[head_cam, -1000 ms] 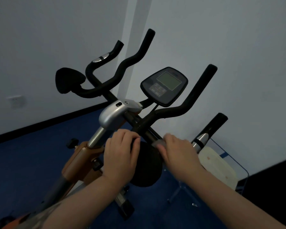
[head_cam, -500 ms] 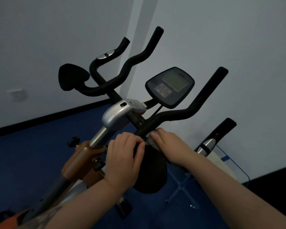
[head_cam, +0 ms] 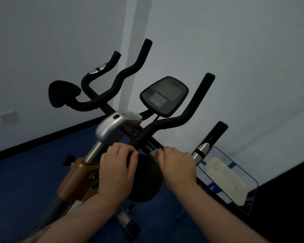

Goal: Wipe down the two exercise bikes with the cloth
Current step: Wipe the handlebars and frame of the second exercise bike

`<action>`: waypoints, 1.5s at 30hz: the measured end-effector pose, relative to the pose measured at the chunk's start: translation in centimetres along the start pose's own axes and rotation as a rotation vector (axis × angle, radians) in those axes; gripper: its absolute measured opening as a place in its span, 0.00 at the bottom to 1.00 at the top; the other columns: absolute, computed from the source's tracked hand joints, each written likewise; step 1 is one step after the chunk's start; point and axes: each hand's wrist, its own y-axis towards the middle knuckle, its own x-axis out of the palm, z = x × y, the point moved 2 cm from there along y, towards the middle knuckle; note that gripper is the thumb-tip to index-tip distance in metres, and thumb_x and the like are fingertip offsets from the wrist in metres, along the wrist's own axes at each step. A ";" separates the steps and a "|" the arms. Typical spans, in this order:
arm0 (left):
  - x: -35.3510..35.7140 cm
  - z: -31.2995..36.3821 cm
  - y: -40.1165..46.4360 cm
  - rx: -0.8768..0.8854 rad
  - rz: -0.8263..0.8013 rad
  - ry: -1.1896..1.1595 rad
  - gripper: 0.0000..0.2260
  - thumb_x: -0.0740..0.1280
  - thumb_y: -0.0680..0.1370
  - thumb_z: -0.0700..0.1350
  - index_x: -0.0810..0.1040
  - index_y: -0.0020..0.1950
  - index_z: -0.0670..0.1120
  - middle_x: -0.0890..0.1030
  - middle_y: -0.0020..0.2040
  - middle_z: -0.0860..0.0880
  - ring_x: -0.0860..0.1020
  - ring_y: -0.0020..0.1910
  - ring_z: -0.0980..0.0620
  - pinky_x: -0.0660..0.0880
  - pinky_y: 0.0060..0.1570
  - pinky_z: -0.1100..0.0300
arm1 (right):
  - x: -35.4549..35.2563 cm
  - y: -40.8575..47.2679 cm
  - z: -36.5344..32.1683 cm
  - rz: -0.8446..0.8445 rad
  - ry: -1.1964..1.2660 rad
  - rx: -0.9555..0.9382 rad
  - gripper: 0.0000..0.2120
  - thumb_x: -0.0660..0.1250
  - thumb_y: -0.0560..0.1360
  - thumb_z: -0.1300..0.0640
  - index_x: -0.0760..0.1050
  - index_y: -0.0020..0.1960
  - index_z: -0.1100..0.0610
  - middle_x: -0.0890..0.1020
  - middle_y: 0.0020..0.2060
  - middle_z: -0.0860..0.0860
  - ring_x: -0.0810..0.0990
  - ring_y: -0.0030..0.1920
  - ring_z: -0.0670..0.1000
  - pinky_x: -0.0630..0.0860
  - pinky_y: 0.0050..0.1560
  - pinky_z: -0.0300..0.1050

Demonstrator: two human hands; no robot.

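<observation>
Standing over the orange-framed exercise bike (head_cam: 72,176), the person works at its handlebar assembly, and every place here is read from the console (head_cam: 164,95) at the centre of those bars. Only this one bike can be made out; whether a second stands nearby cannot be told. The black handlebars (head_cam: 188,111) sweep up on either side of the console, and below it, toward the viewer, hangs a round black pad (head_cam: 146,179), probably an elbow rest. Lower right of the console, against the wall, lies a flat blue-edged panel (head_cam: 232,183) with a pale shape on it. The left hand (head_cam: 117,170) sits below and left of the console, its fingers curled over the top edge of the pad, most likely to steady the bars against the rubbing. The right hand (head_cam: 177,165) sits directly below the console with its fingers bent over a pale grey cloth (head_cam: 154,152), pressing it onto the bar just above the pad; only a small corner of the cloth shows past the fingertips. Compared with half a second ago, the right hand and cloth have slid a little outward along the bar, away from the left hand, which keeps its hold on the pad, and the view has tilted slightly so that more of the panel shows.
</observation>
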 end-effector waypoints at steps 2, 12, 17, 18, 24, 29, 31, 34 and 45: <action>-0.3 0.6 0.1 -0.006 -0.015 0.025 0.11 0.56 0.79 0.49 0.76 0.46 0.48 0.74 0.45 0.52 0.72 0.42 0.53 0.73 0.41 0.49 | 0.2 -0.9 -0.2 0.152 0.223 0.094 0.15 0.54 0.81 0.49 0.77 0.50 0.55 0.79 0.39 0.51 0.78 0.37 0.52 0.69 0.39 0.46; 3.6 8.9 0.7 0.062 -0.303 -0.006 0.09 0.59 0.81 0.51 0.75 0.56 0.52 0.76 0.50 0.58 0.73 0.50 0.58 0.68 0.54 0.59 | -0.3 -1.3 10.7 0.469 0.390 -0.210 0.10 0.60 0.69 0.59 0.78 0.45 0.60 0.78 0.49 0.54 0.76 0.49 0.55 0.67 0.64 0.54; 6.2 7.7 0.7 0.032 -0.421 0.227 0.15 0.53 0.83 0.52 0.68 0.69 0.53 0.72 0.66 0.58 0.70 0.64 0.58 0.56 0.68 0.63 | 2.7 -3.4 7.5 0.582 0.465 -0.337 0.07 0.63 0.71 0.61 0.79 0.44 0.61 0.79 0.50 0.56 0.76 0.53 0.56 0.69 0.63 0.57; 6.2 7.6 0.6 0.020 -0.417 0.218 0.15 0.54 0.83 0.51 0.70 0.68 0.53 0.73 0.65 0.57 0.70 0.64 0.57 0.56 0.68 0.63 | 2.5 -3.1 8.7 0.549 0.410 -0.446 0.09 0.63 0.71 0.61 0.80 0.46 0.61 0.80 0.50 0.57 0.77 0.52 0.57 0.69 0.63 0.58; 6.0 7.9 0.3 0.017 -0.424 0.320 0.16 0.52 0.83 0.55 0.73 0.66 0.55 0.76 0.62 0.60 0.70 0.65 0.59 0.54 0.70 0.63 | -1.0 1.3 18.3 0.539 0.058 -0.545 0.11 0.60 0.72 0.57 0.81 0.46 0.56 0.81 0.47 0.53 0.80 0.51 0.55 0.63 0.71 0.53; 6.3 8.6 0.5 0.033 -0.491 0.447 0.22 0.44 0.82 0.57 0.77 0.58 0.57 0.78 0.60 0.60 0.68 0.69 0.60 0.55 0.70 0.61 | 1.9 -1.2 12.5 0.655 0.471 -0.177 0.10 0.60 0.72 0.59 0.79 0.44 0.60 0.79 0.48 0.54 0.77 0.56 0.56 0.55 0.74 0.57; 6.6 8.6 0.6 0.015 -0.497 0.480 0.18 0.46 0.84 0.55 0.76 0.57 0.57 0.77 0.62 0.60 0.67 0.70 0.61 0.54 0.72 0.60 | 2.7 -1.6 11.2 0.671 0.505 -0.300 0.09 0.60 0.72 0.59 0.79 0.43 0.59 0.79 0.46 0.54 0.77 0.52 0.56 0.58 0.72 0.57; 7.0 9.1 1.1 -0.032 -0.514 0.526 0.17 0.47 0.83 0.54 0.76 0.48 0.54 0.79 0.51 0.56 0.74 0.58 0.56 0.62 0.66 0.58 | 1.1 0.1 14.9 0.669 0.272 -0.587 0.09 0.62 0.70 0.56 0.81 0.43 0.57 0.81 0.44 0.53 0.79 0.45 0.55 0.66 0.68 0.56; 12.8 12.4 1.3 0.027 -0.264 0.693 0.09 0.79 0.65 0.39 0.80 0.36 0.44 0.72 0.22 0.49 0.68 0.16 0.48 0.56 0.21 0.63 | 1.6 1.4 16.6 0.824 0.230 -0.539 0.11 0.62 0.75 0.52 0.80 0.41 0.56 0.81 0.42 0.53 0.80 0.46 0.56 0.68 0.66 0.56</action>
